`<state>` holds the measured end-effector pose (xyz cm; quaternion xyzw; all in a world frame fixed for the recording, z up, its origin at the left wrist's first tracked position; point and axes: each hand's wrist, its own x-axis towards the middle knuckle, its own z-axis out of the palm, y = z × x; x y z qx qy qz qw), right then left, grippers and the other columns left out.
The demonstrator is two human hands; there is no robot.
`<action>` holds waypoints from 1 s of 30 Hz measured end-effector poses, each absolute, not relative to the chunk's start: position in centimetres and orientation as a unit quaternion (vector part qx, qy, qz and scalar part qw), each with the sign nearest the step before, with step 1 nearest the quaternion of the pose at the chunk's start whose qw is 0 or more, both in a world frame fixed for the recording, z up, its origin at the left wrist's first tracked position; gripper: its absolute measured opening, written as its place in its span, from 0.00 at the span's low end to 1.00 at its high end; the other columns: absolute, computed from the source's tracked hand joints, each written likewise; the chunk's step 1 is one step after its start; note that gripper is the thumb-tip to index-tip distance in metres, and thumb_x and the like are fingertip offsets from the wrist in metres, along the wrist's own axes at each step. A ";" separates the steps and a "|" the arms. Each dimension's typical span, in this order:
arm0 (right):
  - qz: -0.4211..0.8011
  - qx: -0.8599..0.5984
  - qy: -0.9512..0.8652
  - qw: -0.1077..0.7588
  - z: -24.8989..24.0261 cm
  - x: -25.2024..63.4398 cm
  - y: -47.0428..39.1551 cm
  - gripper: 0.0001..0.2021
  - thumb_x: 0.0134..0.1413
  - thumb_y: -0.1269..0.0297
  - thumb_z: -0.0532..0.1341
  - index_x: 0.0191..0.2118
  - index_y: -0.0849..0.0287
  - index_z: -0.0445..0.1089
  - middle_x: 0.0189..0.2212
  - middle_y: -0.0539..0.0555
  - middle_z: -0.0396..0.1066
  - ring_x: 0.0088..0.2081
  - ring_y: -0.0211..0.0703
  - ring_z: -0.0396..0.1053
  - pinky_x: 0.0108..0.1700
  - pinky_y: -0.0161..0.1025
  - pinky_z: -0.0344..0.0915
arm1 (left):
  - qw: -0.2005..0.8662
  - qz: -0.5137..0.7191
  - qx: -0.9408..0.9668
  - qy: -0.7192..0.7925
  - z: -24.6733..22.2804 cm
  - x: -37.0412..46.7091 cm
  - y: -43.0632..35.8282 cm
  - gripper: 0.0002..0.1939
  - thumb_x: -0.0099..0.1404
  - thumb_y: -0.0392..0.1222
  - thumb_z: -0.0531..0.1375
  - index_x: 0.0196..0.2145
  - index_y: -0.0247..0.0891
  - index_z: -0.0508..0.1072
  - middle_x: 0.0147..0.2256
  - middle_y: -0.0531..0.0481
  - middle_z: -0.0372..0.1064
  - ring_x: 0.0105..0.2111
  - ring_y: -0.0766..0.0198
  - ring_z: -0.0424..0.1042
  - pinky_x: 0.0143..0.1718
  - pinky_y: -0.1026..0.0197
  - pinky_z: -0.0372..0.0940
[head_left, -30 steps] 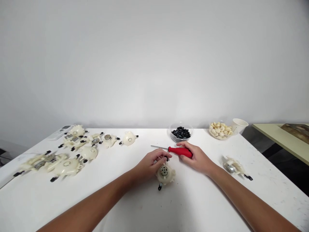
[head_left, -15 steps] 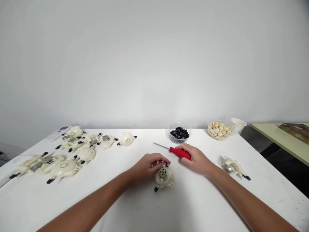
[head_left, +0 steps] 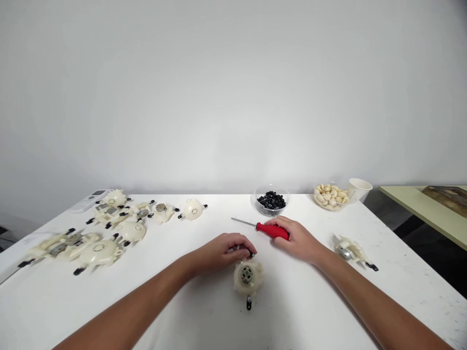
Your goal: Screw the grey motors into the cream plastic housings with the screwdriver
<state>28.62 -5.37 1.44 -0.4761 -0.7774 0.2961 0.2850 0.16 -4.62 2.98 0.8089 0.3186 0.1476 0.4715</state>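
Note:
A cream plastic motor housing (head_left: 256,281) with a round motor in its middle is in front of me, one black tab pointing toward me. My left hand (head_left: 228,250) pinches its far black tab between thumb and fingers. To the right, my right hand (head_left: 294,239) is wrapped round the red handle of a screwdriver (head_left: 270,230). The screwdriver's metal shaft points left, apart from the housing.
Several similar housings (head_left: 132,232) lie at the left by a white remote-like device (head_left: 87,201). At the back are a bowl of black parts (head_left: 272,206), a bowl of cream pieces (head_left: 330,198) and a white cup (head_left: 359,188). Another housing (head_left: 353,250) lies right.
The held housing has turned and shifted slightly toward me, so its near black tab has swung to the right. My right hand and the screwdriver have barely moved.

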 end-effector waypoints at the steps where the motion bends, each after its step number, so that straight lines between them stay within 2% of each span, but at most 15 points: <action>1: 0.300 -0.475 -0.776 0.286 1.4 28.7 -5.3 0.20 0.54 0.71 0.61 0.52 0.51 0.75 0.42 0.51 0.76 0.40 0.48 0.72 0.42 0.42 0.64 | 0.478 0.150 0.803 0.323 3.0 0.2 -4.6 0.13 0.73 0.49 0.59 0.48 0.45 0.81 0.42 0.48 0.79 0.40 0.60 0.75 0.41 0.62 0.65; 7: 0.323 -0.480 -0.760 0.294 1.4 28.9 -5.1 0.18 0.55 0.70 0.60 0.51 0.52 0.76 0.43 0.52 0.76 0.41 0.49 0.72 0.42 0.42 0.64 | 0.481 0.093 0.802 0.342 4.6 -0.6 -4.4 0.13 0.73 0.50 0.59 0.48 0.46 0.80 0.43 0.50 0.79 0.41 0.60 0.75 0.41 0.62 0.65; 12: 0.325 -0.487 -0.756 0.293 1.6 29.0 -5.3 0.19 0.55 0.70 0.60 0.52 0.51 0.76 0.43 0.51 0.77 0.41 0.49 0.72 0.41 0.42 0.64 | 0.479 0.091 0.797 0.357 5.5 -1.5 -3.8 0.13 0.73 0.50 0.58 0.49 0.47 0.80 0.46 0.50 0.80 0.46 0.58 0.76 0.46 0.61 0.66; 15: 0.326 -0.489 -0.754 0.294 1.6 29.0 -5.2 0.19 0.54 0.70 0.61 0.51 0.51 0.77 0.43 0.51 0.77 0.40 0.49 0.72 0.41 0.42 0.64 | 0.470 0.096 0.788 0.386 5.8 -1.8 -3.5 0.14 0.73 0.50 0.58 0.49 0.46 0.80 0.45 0.49 0.81 0.45 0.57 0.77 0.43 0.61 0.67; 18: 0.334 -0.493 -0.748 0.294 1.6 29.0 -5.1 0.20 0.53 0.70 0.61 0.52 0.51 0.76 0.42 0.52 0.77 0.39 0.48 0.72 0.40 0.42 0.64 | 0.446 0.090 0.805 0.380 6.9 -2.2 -3.5 0.12 0.71 0.49 0.61 0.47 0.46 0.81 0.44 0.50 0.81 0.43 0.58 0.77 0.41 0.62 0.67; 22: 0.344 -0.497 -0.741 0.294 1.6 29.0 -5.1 0.20 0.53 0.70 0.61 0.51 0.51 0.77 0.42 0.52 0.77 0.40 0.49 0.73 0.41 0.42 0.64 | 0.383 0.121 0.818 0.412 8.5 -2.6 -5.1 0.13 0.73 0.50 0.59 0.48 0.50 0.82 0.45 0.53 0.81 0.45 0.58 0.78 0.44 0.61 0.68; 26: 0.346 -0.498 -0.741 0.288 1.7 29.0 -5.2 0.19 0.53 0.69 0.61 0.51 0.51 0.77 0.42 0.52 0.77 0.39 0.49 0.73 0.39 0.42 0.64 | 0.329 0.168 0.805 0.463 6.9 -2.9 -8.7 0.13 0.74 0.51 0.58 0.49 0.53 0.81 0.47 0.54 0.81 0.47 0.58 0.78 0.43 0.61 0.70; 30: 0.349 -0.501 -0.740 0.282 1.8 29.0 -5.3 0.19 0.54 0.69 0.60 0.50 0.51 0.77 0.42 0.52 0.77 0.38 0.49 0.73 0.37 0.41 0.64 | 0.280 0.245 0.791 0.485 3.3 -3.0 -11.8 0.14 0.75 0.48 0.56 0.49 0.51 0.81 0.49 0.51 0.80 0.52 0.55 0.77 0.54 0.54 0.69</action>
